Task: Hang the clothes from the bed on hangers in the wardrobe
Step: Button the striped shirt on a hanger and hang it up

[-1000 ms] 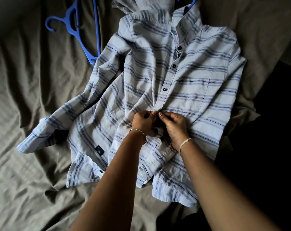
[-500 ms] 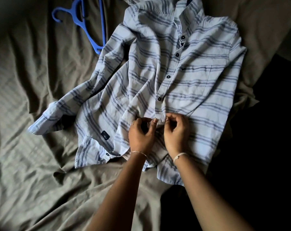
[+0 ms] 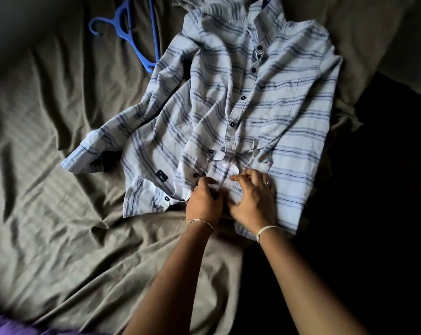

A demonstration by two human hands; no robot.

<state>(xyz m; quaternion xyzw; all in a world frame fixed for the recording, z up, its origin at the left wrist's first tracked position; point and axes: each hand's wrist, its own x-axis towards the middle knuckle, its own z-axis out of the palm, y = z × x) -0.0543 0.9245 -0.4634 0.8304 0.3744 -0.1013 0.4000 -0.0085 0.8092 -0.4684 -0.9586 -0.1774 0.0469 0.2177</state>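
Observation:
A light blue striped button-up shirt [image 3: 277, 97] lies spread face up on the bed, its upper buttons done up and one sleeve stretched to the left. A blue plastic hanger [image 3: 132, 37] lies at the top left, partly tucked under the shirt's shoulder. My left hand [image 3: 204, 201] pinches the left edge of the shirt's front near the hem. My right hand [image 3: 253, 201] pinches the right edge beside it, fingers curled into the cloth. Both hands meet at the lower end of the button strip; the button between them is hidden.
The bed is covered by a wrinkled grey-brown sheet [image 3: 71, 226]. A dark, unlit area [image 3: 385, 213] lies to the right of the shirt. A strip of purple fabric [image 3: 11, 325] shows at the bottom left corner.
Both hands have moved down the button strip toward the hem. The view has shifted, so the shirt and hanger sit lower and further right in the frame.

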